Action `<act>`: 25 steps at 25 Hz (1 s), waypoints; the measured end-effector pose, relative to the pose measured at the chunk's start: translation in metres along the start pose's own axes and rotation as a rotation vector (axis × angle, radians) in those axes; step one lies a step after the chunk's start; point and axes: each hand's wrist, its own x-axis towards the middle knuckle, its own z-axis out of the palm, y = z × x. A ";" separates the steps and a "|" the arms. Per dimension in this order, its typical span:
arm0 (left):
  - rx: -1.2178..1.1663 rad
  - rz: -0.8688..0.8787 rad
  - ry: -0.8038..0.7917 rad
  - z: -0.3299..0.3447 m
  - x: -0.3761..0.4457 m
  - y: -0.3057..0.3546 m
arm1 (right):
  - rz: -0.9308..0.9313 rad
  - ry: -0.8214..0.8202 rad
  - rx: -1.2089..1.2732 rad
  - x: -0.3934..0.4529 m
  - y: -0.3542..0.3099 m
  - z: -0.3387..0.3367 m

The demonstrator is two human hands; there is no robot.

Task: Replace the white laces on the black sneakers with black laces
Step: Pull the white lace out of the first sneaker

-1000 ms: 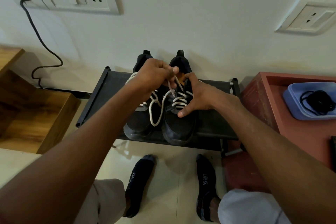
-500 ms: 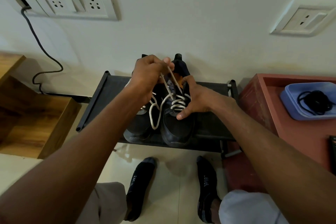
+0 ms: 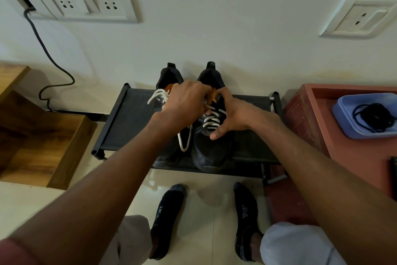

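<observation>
Here, both hands — left hand [image 3: 184,105] and right hand [image 3: 231,114] — grip the white-laced right sneaker [image 3: 211,146].

Bare rack [image 3: 133,122] left of sneakers [image 3: 211,146]

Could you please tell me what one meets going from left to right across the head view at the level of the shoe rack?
wooden box → shoe rack → left hand → right hand → red cabinet → blue tray → black laces
</observation>
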 end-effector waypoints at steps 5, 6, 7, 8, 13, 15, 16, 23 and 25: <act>-0.118 -0.231 0.048 -0.015 0.001 -0.005 | 0.001 -0.001 -0.002 -0.005 0.002 -0.004; -0.182 -0.314 0.118 -0.023 0.001 -0.011 | 0.001 -0.008 0.005 -0.006 0.003 -0.004; -0.252 -0.391 0.194 -0.029 0.001 -0.019 | -0.001 -0.009 0.010 -0.006 0.004 -0.004; -0.384 -0.451 0.252 -0.033 -0.001 -0.027 | -0.003 -0.007 0.008 -0.005 0.004 -0.003; -1.472 -0.327 0.092 -0.024 -0.007 -0.012 | 0.002 0.012 0.001 -0.006 0.001 -0.003; -1.336 -0.325 -0.010 -0.013 -0.002 0.000 | 0.005 0.009 0.005 -0.005 0.002 -0.003; -1.142 -0.304 -0.042 -0.007 0.000 0.001 | 0.002 0.011 0.006 -0.005 0.003 -0.003; -1.014 -0.362 0.281 -0.048 0.013 -0.016 | -0.028 0.004 0.025 -0.006 0.004 -0.003; -0.692 -0.343 0.190 -0.041 0.007 -0.017 | -0.019 0.007 0.018 -0.007 0.003 -0.003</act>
